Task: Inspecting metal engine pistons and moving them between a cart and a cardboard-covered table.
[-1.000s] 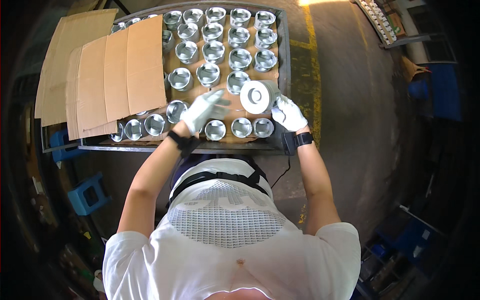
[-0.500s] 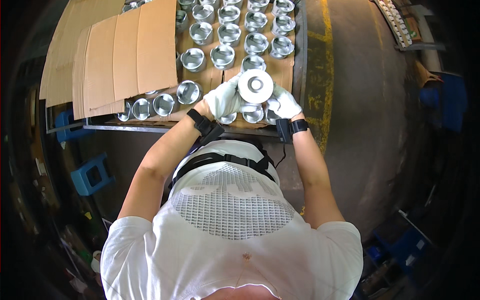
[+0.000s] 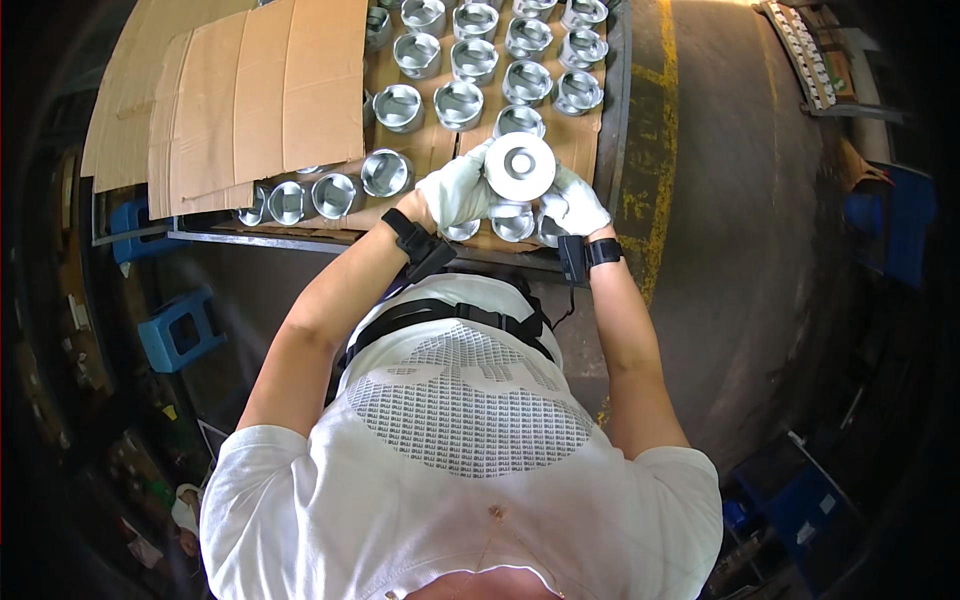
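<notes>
Between my two gloved hands is a silvery metal piston (image 3: 521, 167), its round crown with a ringed centre facing up. My left hand (image 3: 457, 191), in a white glove, grips its left side with the fingers closed. On the other side my right hand (image 3: 577, 203), gloved too, is closed round its right edge. The held piston is raised over the cardboard sheet (image 3: 430, 150) where several more pistons (image 3: 459, 104) stand in rows, hollow ends up. A few pistons (image 3: 512, 224) sit just below my hands, partly covered by them.
Folded cardboard (image 3: 255, 95) covers the left part of the metal-edged table (image 3: 615, 110). A blue stool (image 3: 182, 330) stands on the floor at left. Yellow lines (image 3: 658, 180) mark the floor at right, and a rack of small white parts (image 3: 800, 55) stands at far right.
The view has shifted slightly, so table and hands appear a little farther right. Both hands keep hold of the piston, which stays crown up.
</notes>
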Motion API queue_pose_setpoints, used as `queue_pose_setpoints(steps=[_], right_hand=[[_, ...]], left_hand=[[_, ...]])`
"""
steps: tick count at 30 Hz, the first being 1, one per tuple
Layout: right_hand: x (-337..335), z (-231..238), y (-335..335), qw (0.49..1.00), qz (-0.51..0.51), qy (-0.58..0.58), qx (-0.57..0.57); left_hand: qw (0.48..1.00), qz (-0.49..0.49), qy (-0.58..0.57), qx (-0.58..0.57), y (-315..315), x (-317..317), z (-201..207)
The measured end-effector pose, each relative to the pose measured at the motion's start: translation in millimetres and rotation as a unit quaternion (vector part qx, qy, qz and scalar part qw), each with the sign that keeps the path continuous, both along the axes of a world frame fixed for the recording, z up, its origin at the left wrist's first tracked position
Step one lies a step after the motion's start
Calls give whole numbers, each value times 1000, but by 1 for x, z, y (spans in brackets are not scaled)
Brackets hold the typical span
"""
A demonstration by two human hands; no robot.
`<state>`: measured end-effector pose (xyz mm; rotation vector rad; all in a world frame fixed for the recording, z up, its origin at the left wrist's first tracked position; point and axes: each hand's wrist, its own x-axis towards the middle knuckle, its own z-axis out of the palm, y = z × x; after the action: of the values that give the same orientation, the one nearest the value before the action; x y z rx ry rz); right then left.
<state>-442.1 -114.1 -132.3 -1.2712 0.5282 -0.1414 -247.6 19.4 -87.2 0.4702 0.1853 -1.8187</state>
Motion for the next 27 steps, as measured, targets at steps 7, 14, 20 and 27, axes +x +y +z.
queue_pose_setpoints(steps=[7,14,20,27], right_hand=[[6,37,12,981,-55,6,187],[12,42,18,999,-13,38,-22],[26,77,34,998,-54,26,26],[26,69,35,996,-72,45,-8]], left_hand=[[998,-3,50,30,3,5,-12],[986,-13,-155,-51,10,11,-61],[996,52,-51,47,11,7,11],[974,38,-221,0,17,11,46]])
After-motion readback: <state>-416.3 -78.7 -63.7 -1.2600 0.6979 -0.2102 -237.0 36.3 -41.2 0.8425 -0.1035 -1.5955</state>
